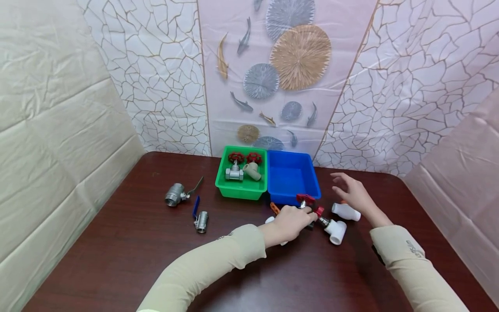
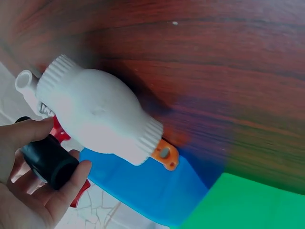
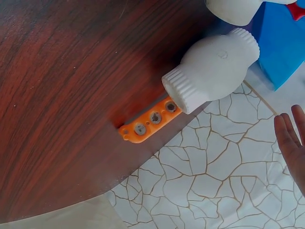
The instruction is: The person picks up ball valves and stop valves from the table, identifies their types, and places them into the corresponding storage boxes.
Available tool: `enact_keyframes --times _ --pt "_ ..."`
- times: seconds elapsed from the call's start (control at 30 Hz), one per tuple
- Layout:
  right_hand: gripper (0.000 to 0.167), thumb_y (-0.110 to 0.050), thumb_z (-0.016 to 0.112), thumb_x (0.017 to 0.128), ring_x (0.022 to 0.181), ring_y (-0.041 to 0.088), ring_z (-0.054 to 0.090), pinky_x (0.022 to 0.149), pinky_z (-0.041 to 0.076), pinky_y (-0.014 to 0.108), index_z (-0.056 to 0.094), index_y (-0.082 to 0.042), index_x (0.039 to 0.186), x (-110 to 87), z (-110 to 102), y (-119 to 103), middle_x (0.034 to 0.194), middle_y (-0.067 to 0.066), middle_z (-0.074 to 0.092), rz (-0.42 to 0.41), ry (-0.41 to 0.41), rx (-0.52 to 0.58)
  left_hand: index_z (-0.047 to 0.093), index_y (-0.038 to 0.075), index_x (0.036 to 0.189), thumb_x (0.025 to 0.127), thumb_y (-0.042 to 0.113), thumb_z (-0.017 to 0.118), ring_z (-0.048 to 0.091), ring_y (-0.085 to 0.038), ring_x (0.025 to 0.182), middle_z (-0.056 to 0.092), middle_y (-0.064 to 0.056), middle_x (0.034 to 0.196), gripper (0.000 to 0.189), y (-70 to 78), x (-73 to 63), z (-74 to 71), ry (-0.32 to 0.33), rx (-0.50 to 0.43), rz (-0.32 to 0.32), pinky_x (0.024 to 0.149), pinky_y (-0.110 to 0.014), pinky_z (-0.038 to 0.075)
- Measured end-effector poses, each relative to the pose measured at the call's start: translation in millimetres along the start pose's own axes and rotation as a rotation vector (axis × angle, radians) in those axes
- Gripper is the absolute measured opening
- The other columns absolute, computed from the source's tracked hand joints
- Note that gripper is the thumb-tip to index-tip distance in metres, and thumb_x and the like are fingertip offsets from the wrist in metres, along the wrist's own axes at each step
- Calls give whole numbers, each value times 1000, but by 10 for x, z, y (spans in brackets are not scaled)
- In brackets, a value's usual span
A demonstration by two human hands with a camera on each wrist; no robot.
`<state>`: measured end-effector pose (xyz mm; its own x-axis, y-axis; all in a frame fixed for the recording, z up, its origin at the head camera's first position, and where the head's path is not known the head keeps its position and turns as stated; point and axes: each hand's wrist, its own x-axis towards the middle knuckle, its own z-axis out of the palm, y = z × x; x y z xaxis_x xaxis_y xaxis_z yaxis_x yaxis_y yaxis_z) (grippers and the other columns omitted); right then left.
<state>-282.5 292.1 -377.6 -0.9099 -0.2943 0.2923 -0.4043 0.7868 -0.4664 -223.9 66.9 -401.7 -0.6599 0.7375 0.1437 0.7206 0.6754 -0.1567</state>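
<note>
head view: your left hand (image 1: 291, 223) grips a black cylindrical fitting (image 2: 50, 160) by the near edge of the blue plastic tray (image 1: 287, 175); loose fingertips could let the fitting slip. your right hand (image 1: 351, 193) is relaxed, gripping nothing.

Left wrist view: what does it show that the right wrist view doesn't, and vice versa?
Only left wrist: the left hand gripping a black valve, the green bin, and one orange-handled white valve.
Only right wrist: the right hand, and another orange-handled white valve.
Both: the blue bin, and what looks like the same white tee.
</note>
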Motion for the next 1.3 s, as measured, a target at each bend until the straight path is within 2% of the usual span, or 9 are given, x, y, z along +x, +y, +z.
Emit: enact_keyframes --times 0.37,0.5,0.67,0.83,1.0,1.13,1.3 --pt "35 -3 56 92 108 43 56 89 45 58 51 4 126 40 80 -54 119 29 58 -24 -29 -5 62 27 118 89 20 66 64 -10 72 65 6 109 31 -177 -138 -56 94 -16 39 53 -19 49" --pt "34 -3 57 91 109 41 55 89 45 58 53 5 125 42 118 -100 121 27 57 -48 -26 -17 61 27 122 86 22 70 66 -8 77 64 7 118 38 -237 -170 -79 84 -23 53 57 -19 50" --pt "35 -2 58 91 112 42 54 90 46 58 53 6 124 42 141 -175 122 27 56 -56 -35 -16 61 26 127 91 19 63 68 -7 81 60 6 130 36 -297 -208 -84 73 -36 47 60 -18 51" --pt "36 -3 58 91 114 42 53 93 44 59 52 6 126 42 164 -249 123 26 56 -62 -59 -18 60 27 127 92 21 62 68 -9 85 59 8 131 36 -350 -269 -109 90 -16 27 63 -19 52" --pt "36 -3 58 90 115 41 52 93 43 58 53 6 125 46 190 -326 123 26 57 -110 -73 -27 60 24 128 92 21 62 68 -11 86 59 5 131 36 -427 -334 -133 95 -19 13 62 -20 53" --pt "35 -3 59 90 116 41 51 95 42 58 55 5 124 66 206 -381 123 25 57 -131 -79 -26 61 22 124 90 21 65 67 -10 78 60 3 124 34 -512 -387 -128 123 -29 2 60 -20 53" --pt "33 -4 59 91 118 41 49 96 41 58 56 5 122 87 242 -429 125 24 56 -135 -93 -43 62 21 119 88 18 66 65 -10 71 59 3 118 31 -617 -470 -107 153 5 -8 56 -21 52"
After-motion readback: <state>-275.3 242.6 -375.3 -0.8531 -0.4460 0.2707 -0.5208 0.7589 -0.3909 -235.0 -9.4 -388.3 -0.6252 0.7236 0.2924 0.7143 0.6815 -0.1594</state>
